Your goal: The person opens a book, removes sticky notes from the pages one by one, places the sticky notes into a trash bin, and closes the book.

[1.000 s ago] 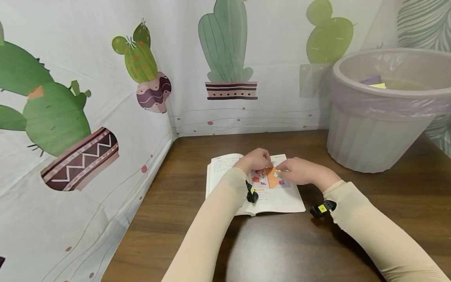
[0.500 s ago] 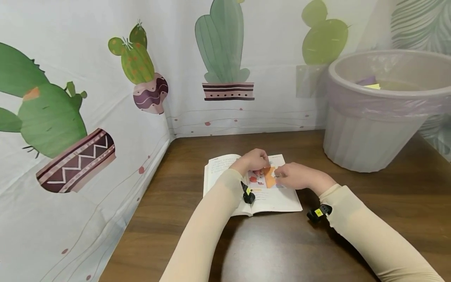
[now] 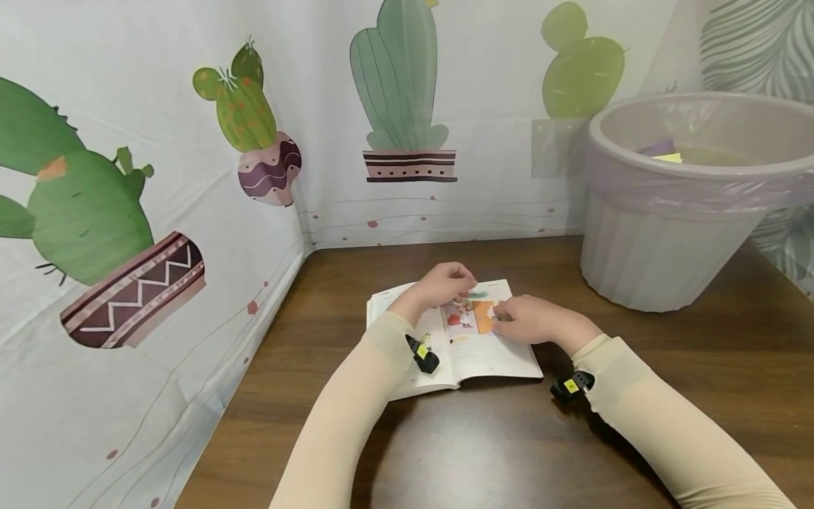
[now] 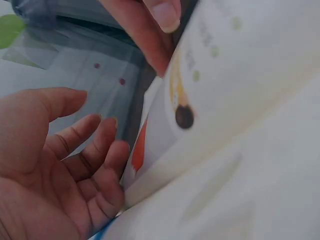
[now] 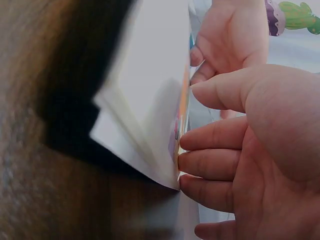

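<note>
An open book (image 3: 490, 360) lies on the table, with print and a coloured picture (image 3: 459, 318) on its right page. Beside the picture an orange patch (image 3: 485, 318) shows, partly covered by my right fingers. My left hand (image 3: 441, 286) is over the upper part of the book near the fold. In the left wrist view the left hand (image 4: 60, 170) has loosely bent fingers, thumb apart, with nothing between them. My right hand (image 3: 531, 319) rests at the right page; in the right wrist view its fingertips (image 5: 192, 162) touch the page, the thumb standing apart from them.
A grey bin (image 3: 668, 233) with a plastic liner stands at the back right of the brown table (image 3: 496, 452). Purple and yellow pieces (image 3: 664, 152) show inside it. A cactus-printed cloth (image 3: 331, 141) hangs behind and along the left side.
My left hand has moved left and slightly up, away from the orange patch, uncovering more of the picture. The right hand stays near the patch. The view has shifted slightly.
</note>
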`<state>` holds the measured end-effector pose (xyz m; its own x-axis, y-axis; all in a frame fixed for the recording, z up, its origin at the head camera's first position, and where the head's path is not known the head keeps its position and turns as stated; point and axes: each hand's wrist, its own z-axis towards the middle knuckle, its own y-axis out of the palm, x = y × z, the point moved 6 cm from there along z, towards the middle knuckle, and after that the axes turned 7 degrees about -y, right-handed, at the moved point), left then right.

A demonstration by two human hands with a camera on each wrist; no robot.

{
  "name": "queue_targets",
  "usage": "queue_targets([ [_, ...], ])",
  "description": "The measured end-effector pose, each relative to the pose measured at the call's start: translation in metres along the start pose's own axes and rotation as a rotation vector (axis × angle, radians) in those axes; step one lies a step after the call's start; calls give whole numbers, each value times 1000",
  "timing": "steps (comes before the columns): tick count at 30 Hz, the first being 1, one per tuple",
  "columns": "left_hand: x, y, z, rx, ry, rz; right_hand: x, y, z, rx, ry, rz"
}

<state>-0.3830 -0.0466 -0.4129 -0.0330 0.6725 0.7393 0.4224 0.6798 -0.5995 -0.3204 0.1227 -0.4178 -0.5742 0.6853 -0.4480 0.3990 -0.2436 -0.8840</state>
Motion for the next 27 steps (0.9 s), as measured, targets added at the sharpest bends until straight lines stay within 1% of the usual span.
queue_targets([
  [4, -2, -6, -13, 16, 37, 33, 1, 0, 0, 1, 23, -3],
  [9, -7, -8, -37, 7, 63, 84, 1, 0, 0, 9, 26, -4],
  [13, -10, -5, -61, 2, 65, 81, 1, 0, 0, 17, 22, 3],
  [16, -9, 2, -74, -17, 75, 70, 2, 1, -1, 19, 33, -1],
  [18, -9, 7, -80, -32, 85, 87, 3, 1, -2, 18, 42, -3],
  [21, -8, 12, -84, -32, 95, 121, 3, 0, -2, 23, 46, -1],
  [23, -8, 14, -85, -24, 96, 132, 3, -1, -1, 28, 49, 10],
  [27, -12, 15, -83, -14, 87, 120, 5, -1, -2, 30, 61, 43],
])
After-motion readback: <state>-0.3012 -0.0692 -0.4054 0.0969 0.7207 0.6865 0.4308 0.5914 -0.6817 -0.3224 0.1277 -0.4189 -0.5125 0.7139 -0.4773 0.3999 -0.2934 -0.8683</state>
